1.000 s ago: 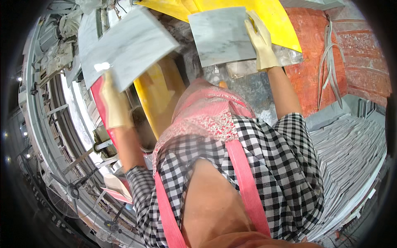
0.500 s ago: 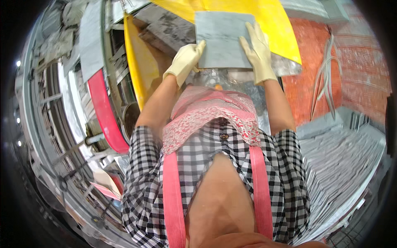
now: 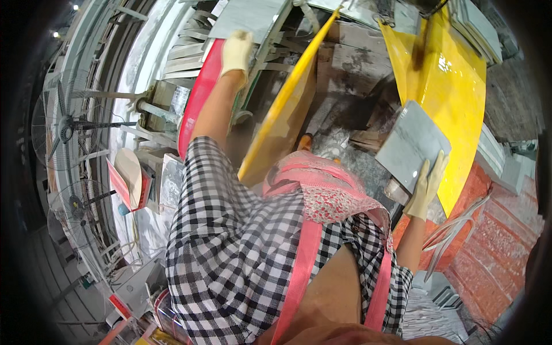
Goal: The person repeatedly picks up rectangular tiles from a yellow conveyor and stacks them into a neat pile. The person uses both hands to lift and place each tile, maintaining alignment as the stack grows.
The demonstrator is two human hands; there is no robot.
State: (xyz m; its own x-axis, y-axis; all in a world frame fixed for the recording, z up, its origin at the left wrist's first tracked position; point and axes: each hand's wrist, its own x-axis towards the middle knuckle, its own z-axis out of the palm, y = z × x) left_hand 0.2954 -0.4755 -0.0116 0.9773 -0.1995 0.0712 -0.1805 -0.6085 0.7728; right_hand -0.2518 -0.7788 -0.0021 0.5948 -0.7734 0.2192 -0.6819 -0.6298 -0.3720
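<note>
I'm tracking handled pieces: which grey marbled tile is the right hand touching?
The rectangular grey marbled tile beside the wide yellow panel; the right hand lies at its edge. Another grey tile is beside the left hand.

Left side: two caged fans point(image 3: 66, 125) show against long pale rails point(image 3: 139, 64); small bright lights point(image 3: 56, 34) stand out from darkness at upper left. Right side: orange-red sheeting point(image 3: 493, 247), whitened in patches, covers a broad area. The central floor point(image 3: 332, 142) is grey and visibly stained.
</note>
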